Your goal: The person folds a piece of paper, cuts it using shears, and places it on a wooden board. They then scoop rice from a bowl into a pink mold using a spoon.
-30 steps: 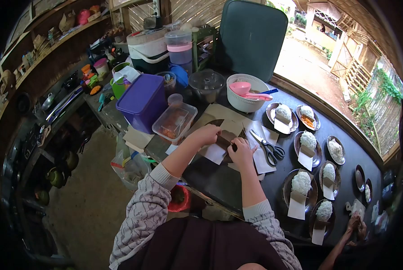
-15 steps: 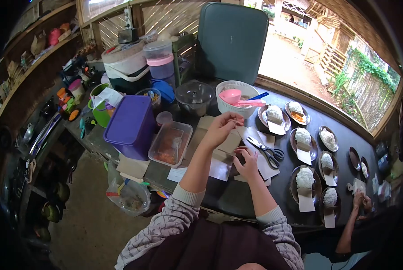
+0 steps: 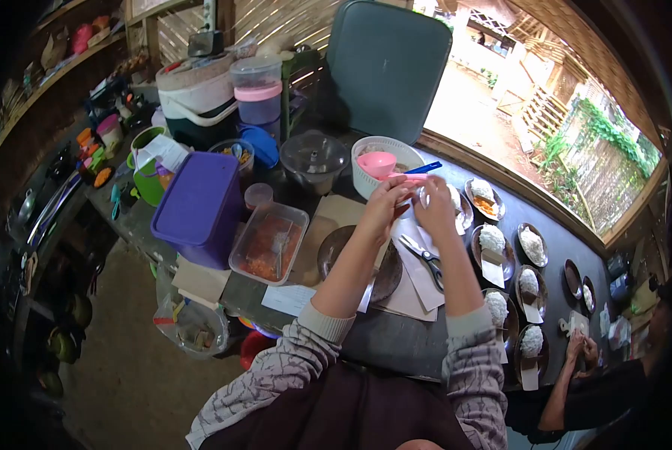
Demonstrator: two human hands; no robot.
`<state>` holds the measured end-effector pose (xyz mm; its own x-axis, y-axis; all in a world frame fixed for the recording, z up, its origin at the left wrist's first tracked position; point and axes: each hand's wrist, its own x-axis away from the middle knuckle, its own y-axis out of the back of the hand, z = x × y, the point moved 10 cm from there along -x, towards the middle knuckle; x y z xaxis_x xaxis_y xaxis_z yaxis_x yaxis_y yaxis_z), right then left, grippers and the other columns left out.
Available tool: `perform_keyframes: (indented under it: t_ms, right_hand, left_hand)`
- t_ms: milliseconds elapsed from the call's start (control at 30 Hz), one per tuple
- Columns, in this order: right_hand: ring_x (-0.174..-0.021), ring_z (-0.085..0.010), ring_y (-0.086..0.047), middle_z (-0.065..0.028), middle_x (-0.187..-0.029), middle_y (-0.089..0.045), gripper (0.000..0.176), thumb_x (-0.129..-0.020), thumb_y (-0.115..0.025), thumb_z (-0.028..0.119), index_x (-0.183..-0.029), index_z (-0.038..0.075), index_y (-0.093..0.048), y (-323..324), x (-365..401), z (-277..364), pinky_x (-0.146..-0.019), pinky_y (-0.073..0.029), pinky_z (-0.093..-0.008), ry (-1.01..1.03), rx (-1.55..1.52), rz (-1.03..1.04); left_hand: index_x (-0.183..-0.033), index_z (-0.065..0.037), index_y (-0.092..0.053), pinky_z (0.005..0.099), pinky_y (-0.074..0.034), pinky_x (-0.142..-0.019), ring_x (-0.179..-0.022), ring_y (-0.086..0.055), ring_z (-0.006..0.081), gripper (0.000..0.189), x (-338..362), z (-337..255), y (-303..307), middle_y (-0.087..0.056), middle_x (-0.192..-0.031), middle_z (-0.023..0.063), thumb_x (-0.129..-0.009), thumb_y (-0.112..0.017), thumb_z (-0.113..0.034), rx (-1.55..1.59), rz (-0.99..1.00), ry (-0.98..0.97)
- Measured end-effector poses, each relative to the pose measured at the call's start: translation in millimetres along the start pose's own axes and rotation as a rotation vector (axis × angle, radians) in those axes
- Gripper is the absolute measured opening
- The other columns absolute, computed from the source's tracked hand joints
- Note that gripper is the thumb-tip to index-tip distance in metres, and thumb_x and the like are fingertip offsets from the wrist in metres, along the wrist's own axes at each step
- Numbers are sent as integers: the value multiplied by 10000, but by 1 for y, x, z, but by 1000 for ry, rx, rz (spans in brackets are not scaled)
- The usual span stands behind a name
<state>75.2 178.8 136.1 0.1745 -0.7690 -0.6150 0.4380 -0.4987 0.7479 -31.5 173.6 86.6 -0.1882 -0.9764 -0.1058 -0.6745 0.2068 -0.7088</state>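
Across the dark table, a purple box stands near the left end, while a white basin with a pink ladle sits by the far edge. To the box's right lies a clear tub of orange food. My forearms pass over the near side, where a brown plate shows partly beneath my left arm. Plates of rice line the right side; at the right end are another person's hands. My left hand and right hand meet in the air in front of the basin, fingers curled and fingertips close together; I cannot tell whether they pinch anything. Scissors lie on paper beside my right wrist. Good work here, I judge, calls for a light fingertip grip, steady wrists clear of the blades, and cuffs kept out of the food.
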Motion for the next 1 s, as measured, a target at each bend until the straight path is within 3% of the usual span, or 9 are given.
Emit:
perform_keyframes:
  t_ms: [133,267,333,467,633,767,833,867,1000]
  right_hand:
    - [-1171,-368,-422,-233,-1246,-434,486,-725,-660,222,-1173,114,-505,-38,-38,-43,-897,-414,-478,-105,191,140]
    - [-1005,-378,-550,-265,-1140,-520,538,-708,-682,314,-1143,42,-520,-66,-51,-76,-821,-473,-417,-219,-63,295]
    - [-842,-323,-621,-223,-940,-617,476,-710,-676,339,-1031,1,-583,-80,-53,-79,-713,-497,-365,-220,-113,405]
    - [-641,-229,-615,-146,-705,-622,401,-747,-624,367,-860,-17,-637,-89,-51,-65,-582,-467,-333,-286,-73,714]
    - [-667,-251,-620,-162,-695,-620,433,-819,-514,399,-823,-13,-648,-76,-56,-35,-612,-475,-352,-233,-171,617]
    - [-788,-332,-622,-205,-838,-631,428,-828,-486,411,-896,20,-645,-35,-56,-6,-730,-471,-402,-143,45,673]
    - [-782,-327,-614,-214,-858,-623,389,-831,-494,343,-870,-17,-636,7,-56,12,-706,-461,-414,-69,72,422]
    - [-853,-351,-606,-209,-865,-629,370,-844,-461,369,-954,55,-622,14,-51,13,-764,-466,-425,-67,59,396]
    - [-804,-392,-598,-218,-821,-619,331,-857,-450,331,-1088,100,-499,20,-16,38,-716,-456,-474,13,106,478]
  left_hand:
    - [-1165,-99,-441,262,-388,-786,-1002,-522,100,363,-5,18,3,-584,-1060,16,-812,-508,-151,-16,-34,70]
    - [-1241,-73,-383,297,-393,-825,-1040,-501,142,477,-16,29,22,-530,-1121,54,-791,-532,-130,9,-75,70]
    - [-1244,-66,-378,300,-390,-833,-1042,-495,141,482,-17,29,32,-526,-1124,56,-791,-532,-124,-8,-118,62]
    - [-1252,-45,-359,300,-386,-845,-1022,-492,140,495,-19,31,47,-526,-1111,57,-793,-534,-102,-30,-171,64]
    - [-1265,-41,-342,278,-405,-818,-971,-526,117,491,-23,40,62,-547,-1085,50,-819,-533,-117,-53,-160,67]
    - [-1165,-54,-455,257,-428,-774,-890,-573,101,352,-20,49,76,-601,-1005,38,-866,-509,-232,-39,-142,91]
    - [-1114,-64,-498,255,-434,-762,-871,-583,99,321,-17,51,78,-616,-979,33,-877,-501,-280,-30,-141,134]
    - [-1062,-79,-524,248,-439,-745,-857,-588,97,303,-16,51,76,-622,-958,26,-880,-494,-320,-46,-132,158]
    - [-1010,-100,-548,222,-452,-708,-832,-600,94,320,-8,44,52,-625,-943,13,-879,-490,-387,-18,-12,182]
